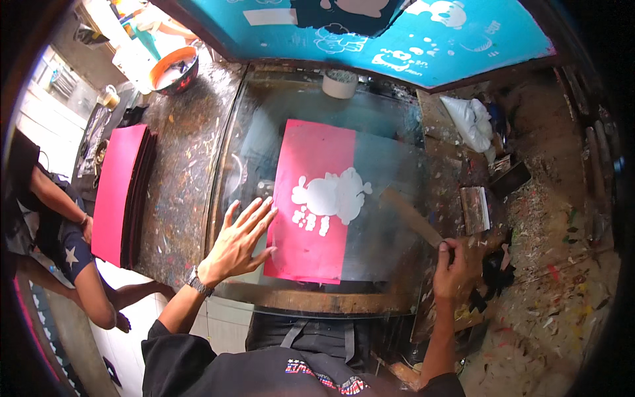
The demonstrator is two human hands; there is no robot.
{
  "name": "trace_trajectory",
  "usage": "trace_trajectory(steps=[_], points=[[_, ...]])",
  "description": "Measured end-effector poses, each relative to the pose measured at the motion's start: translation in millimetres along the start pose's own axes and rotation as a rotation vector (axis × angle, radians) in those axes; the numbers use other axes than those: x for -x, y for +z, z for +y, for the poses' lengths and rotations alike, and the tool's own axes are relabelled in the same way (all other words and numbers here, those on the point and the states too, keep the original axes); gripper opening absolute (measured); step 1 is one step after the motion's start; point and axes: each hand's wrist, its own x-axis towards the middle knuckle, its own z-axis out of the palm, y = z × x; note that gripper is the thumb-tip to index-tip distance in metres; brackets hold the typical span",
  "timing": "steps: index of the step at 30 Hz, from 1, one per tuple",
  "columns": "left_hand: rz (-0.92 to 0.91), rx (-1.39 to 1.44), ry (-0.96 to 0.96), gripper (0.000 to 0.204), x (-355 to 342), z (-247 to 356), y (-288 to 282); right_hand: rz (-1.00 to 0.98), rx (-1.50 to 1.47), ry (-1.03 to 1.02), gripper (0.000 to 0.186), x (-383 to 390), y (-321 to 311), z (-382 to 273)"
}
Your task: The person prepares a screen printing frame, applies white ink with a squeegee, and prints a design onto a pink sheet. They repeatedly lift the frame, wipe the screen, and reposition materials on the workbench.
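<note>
A pink sheet [311, 251] lies on the glass-topped table [254, 99]. White cartoon shapes [334, 196] run from it onto a grey, see-through area on its right; whether that area is film or glass I cannot tell. My left hand [241, 241], fingers spread, is over the sheet's left edge; firm contact is unclear. At the right, my right hand [456, 268] pinches the lower end of a flat brown strip [410, 217], slightly blurred, which slants up and left over the grey area.
A blue printing screen [489, 56] stands tilted at the back, behind a tape roll [340, 85]. Stacked pink sheets [118, 192] lie at left, near another person [49, 198] and an orange bowl [175, 71]. A white plastic bag [468, 122] rests on the stained right-hand bench [542, 264].
</note>
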Motion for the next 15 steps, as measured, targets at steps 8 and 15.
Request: trace_trajectory(steps=[8,15], points=[[-0.015,-0.056,-0.01,0.076,-14,-7,3,-0.215,0.12,0.035,0.048,-49,24,8],[-0.075,-0.066,-0.016,0.076,-15,-8,2,-0.263,0.339,-0.107,0.049,-63,39,7]])
